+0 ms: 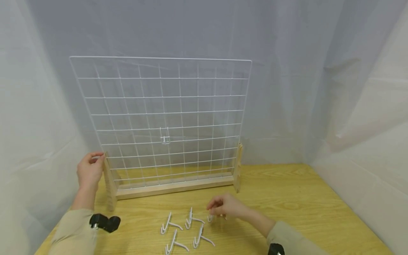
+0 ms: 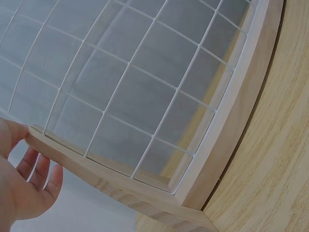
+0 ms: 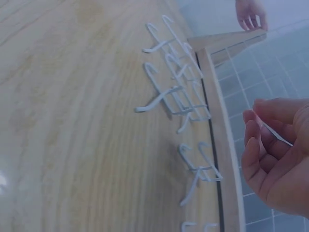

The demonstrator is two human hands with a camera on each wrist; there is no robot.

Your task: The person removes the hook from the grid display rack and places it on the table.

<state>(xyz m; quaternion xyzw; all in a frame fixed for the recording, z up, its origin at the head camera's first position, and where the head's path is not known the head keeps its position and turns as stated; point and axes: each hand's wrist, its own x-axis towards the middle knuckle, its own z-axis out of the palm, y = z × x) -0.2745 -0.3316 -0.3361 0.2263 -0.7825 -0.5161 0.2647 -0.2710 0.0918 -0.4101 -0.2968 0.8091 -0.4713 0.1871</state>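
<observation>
A white wire grid panel (image 1: 188, 96) stands upright in a wooden stand (image 1: 178, 186). At the top of the stand's left post, my left hand (image 1: 90, 171) pinches the wood. The left wrist view shows this hand (image 2: 29, 179) at the post's end, its lower fingers off the wood. My right hand (image 1: 229, 206) hovers low over the table by a white wire hook (image 1: 210, 218) that it partly covers. In the right wrist view this hand (image 3: 280, 154) has loosely curled fingers; I see no object held there. Several more white hooks (image 1: 172, 242) lie to its left.
One white hook (image 1: 164, 139) hangs near the middle of the grid. The wood-grain table (image 1: 287, 198) is bordered by pale plastic sheeting (image 1: 360, 117) behind and at the sides. The stand's right post (image 1: 237, 166) rises beyond my right hand.
</observation>
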